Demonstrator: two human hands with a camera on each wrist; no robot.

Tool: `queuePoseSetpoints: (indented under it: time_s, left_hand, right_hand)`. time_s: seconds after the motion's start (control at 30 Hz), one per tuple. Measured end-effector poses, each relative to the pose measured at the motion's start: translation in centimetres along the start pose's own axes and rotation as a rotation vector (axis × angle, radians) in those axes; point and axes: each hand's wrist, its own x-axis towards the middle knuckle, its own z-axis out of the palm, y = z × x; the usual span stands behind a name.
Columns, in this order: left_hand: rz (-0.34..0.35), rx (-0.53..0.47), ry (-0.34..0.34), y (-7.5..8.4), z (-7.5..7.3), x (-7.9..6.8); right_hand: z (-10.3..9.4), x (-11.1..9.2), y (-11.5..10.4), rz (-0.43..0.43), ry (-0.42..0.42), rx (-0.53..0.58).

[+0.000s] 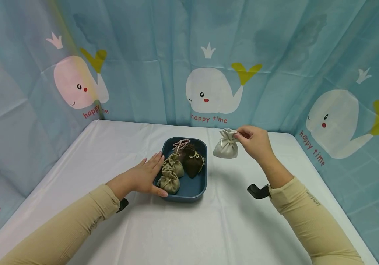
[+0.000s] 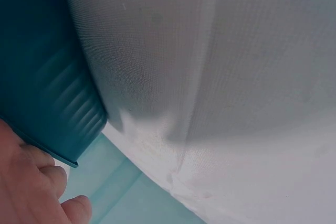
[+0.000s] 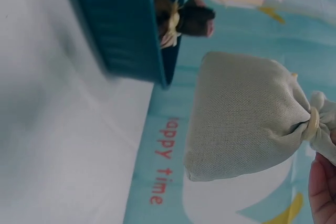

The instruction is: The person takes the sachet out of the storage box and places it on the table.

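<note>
A pale grey drawstring pouch (image 1: 226, 148) hangs in the air to the right of the blue bin. My right hand (image 1: 255, 141) pinches it by its gathered neck; the right wrist view shows the full pouch (image 3: 244, 116) tied with a cord. My left hand (image 1: 145, 174) rests on the left rim of the blue bin (image 1: 189, 198), fingers fairly straight. Inside the bin lie olive-green pouches (image 1: 169, 183) on the left and dark brown pouches (image 1: 192, 165) towards the back right. In the left wrist view, the bin's ribbed side (image 2: 68, 87) appears beside my fingers.
A white cloth (image 1: 242, 228) covers the table. Light blue curtains (image 1: 162, 66) printed with whales stand round the back and sides. A black strap piece (image 1: 259, 191) sticks out under my right wrist.
</note>
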Motion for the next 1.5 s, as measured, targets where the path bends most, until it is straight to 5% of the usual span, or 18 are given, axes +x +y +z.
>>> queuePoseSetpoints:
  time_s: [0.87, 1.5]
  left_hand:
    - [0.002, 0.004, 0.003, 0.1, 0.0, 0.0]
    - [0.001, -0.004, -0.001, 0.2, -0.1, -0.1]
  right_hand:
    - [3.2, -0.6, 6.1, 0.228, -0.09, -0.06]
    - [4.5, -0.7, 7.7, 0.35, -0.205, -0.096]
